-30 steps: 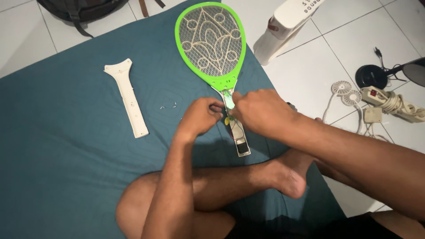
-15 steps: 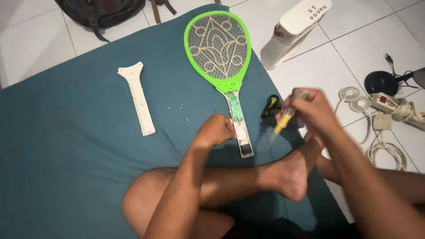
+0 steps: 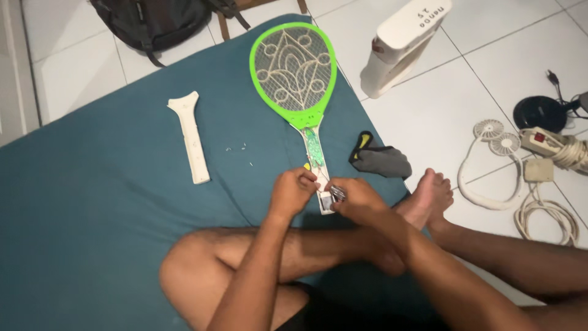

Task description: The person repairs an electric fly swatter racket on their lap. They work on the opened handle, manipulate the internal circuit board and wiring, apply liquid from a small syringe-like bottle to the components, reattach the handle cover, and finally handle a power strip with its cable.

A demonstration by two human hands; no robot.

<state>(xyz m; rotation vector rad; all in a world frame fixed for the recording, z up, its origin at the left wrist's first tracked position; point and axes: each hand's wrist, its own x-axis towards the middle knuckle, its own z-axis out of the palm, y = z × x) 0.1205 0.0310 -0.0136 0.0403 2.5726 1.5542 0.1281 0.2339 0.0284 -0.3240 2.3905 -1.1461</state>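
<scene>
Both hands grip the racket's opened handle end: left hand (image 3: 293,193) pinches it steady, right hand (image 3: 355,199) clenches a small metallic part (image 3: 337,194). Green electric fly-swatter racket (image 3: 295,67) lies on teal mattress (image 3: 92,202); detached white handle cover (image 3: 192,138) left, grey sock (image 3: 381,160) right.

Left hand (image 3: 293,191) and right hand (image 3: 357,200) close together, fingers curled, forearms converging

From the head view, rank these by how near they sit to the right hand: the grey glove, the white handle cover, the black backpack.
Measured from the right hand:
1. Grey glove, just above and slightly right of the hand on the teal mat.
2. White handle cover, well off to the left on the mat.
3. Black backpack, farthest, on the tiled floor past the mat's top left edge.
</scene>
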